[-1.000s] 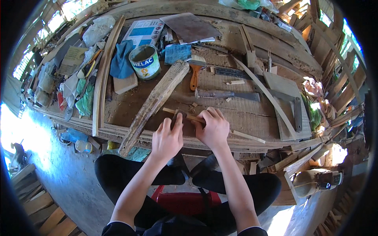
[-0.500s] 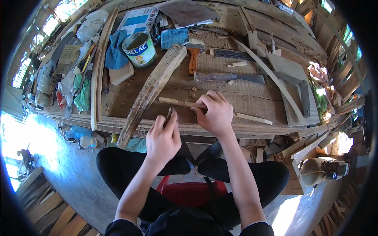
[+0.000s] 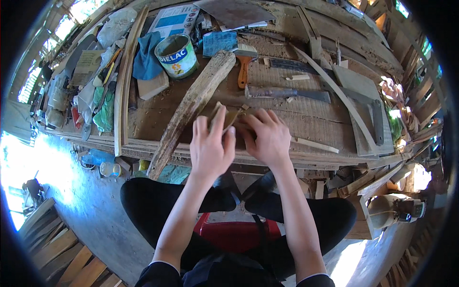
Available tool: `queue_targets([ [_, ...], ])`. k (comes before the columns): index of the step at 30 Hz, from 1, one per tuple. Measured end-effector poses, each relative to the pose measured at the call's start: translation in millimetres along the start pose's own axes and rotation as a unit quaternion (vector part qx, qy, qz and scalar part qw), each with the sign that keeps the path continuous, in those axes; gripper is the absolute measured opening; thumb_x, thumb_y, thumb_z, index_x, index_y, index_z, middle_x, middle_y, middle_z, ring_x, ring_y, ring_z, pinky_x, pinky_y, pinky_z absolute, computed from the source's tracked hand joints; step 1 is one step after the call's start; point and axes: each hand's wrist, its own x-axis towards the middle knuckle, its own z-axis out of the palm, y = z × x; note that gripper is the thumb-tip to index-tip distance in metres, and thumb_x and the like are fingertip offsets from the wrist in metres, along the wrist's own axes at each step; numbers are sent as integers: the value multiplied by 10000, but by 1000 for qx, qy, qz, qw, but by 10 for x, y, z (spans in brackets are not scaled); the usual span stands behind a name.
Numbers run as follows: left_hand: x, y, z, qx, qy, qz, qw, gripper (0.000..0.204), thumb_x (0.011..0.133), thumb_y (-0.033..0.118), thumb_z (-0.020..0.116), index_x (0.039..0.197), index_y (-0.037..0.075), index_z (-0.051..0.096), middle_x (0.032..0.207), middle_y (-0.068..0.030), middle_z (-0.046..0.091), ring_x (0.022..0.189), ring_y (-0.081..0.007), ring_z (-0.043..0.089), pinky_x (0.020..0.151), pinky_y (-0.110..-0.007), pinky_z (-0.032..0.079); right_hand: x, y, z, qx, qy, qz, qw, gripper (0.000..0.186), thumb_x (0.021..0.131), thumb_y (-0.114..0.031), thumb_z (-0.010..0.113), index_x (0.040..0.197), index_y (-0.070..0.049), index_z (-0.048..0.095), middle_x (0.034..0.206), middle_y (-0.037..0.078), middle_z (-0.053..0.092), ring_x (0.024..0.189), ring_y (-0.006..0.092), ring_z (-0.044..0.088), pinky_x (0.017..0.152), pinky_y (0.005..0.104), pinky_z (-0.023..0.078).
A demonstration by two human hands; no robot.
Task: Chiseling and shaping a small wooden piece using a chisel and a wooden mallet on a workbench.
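Note:
Both hands meet over the front of the workbench. My left hand (image 3: 210,148) pinches a thin brownish piece (image 3: 232,119), perhaps folded sandpaper; the fingers hide much of it. Close on its right, my right hand (image 3: 268,138) is closed around a small notched wooden stick (image 3: 218,105), of which little more than the pale far tip shows past my left fingers. Just left of my left hand, a rough wooden bar (image 3: 191,100) lies slantwise over the bench edge. A thin pale wood strip (image 3: 315,145) rests right of my right hand.
Beyond my hands lie a chisel (image 3: 287,93), an orange-handled brush (image 3: 243,71) and blue sandpaper (image 3: 220,44). A tin can (image 3: 176,57) stands back left beside a blue cloth (image 3: 146,55). At right, a handsaw (image 3: 377,122) lies on a board (image 3: 354,91).
My left hand has moved up and right with its thin piece, onto the stick. The stick, visible across before, is now mostly covered. The whole view has shifted slightly.

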Motion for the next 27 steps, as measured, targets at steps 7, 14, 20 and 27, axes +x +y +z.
queue_targets([
  [7, 20, 68, 33, 58, -45, 61, 995, 246, 907, 180, 620, 1123, 73, 675, 837, -95, 538, 658, -275, 633, 564, -370, 520, -20, 48, 15, -4, 6, -9, 1000, 146, 710, -148, 718, 842, -144, 656, 813, 28, 577, 801, 257, 608, 664, 382, 516],
  [14, 154, -25, 31, 74, -53, 86, 992, 266, 888, 251, 619, 1077, 75, 680, 849, -98, 562, 633, -263, 642, 471, -379, 510, 13, 4, 14, 1, 17, -25, 1000, 133, 689, -126, 720, 807, -138, 659, 789, 30, 576, 760, 257, 604, 615, 370, 506],
  [20, 13, 37, 101, 38, -46, 22, 998, 269, 895, 202, 612, 1085, 33, 700, 683, -111, 618, 513, -302, 626, 476, -394, 513, -10, 19, 37, 4, 21, -14, 1000, 102, 709, -128, 714, 766, -137, 630, 772, 23, 574, 726, 256, 593, 599, 371, 495],
  [27, -14, 82, 150, 79, -10, 21, 997, 308, 921, 228, 579, 1066, -19, 693, 616, -102, 618, 453, -263, 610, 428, -369, 497, -3, 16, 39, -4, 34, -4, 999, 130, 716, -138, 722, 735, -126, 594, 749, 21, 572, 725, 251, 601, 600, 368, 498],
])
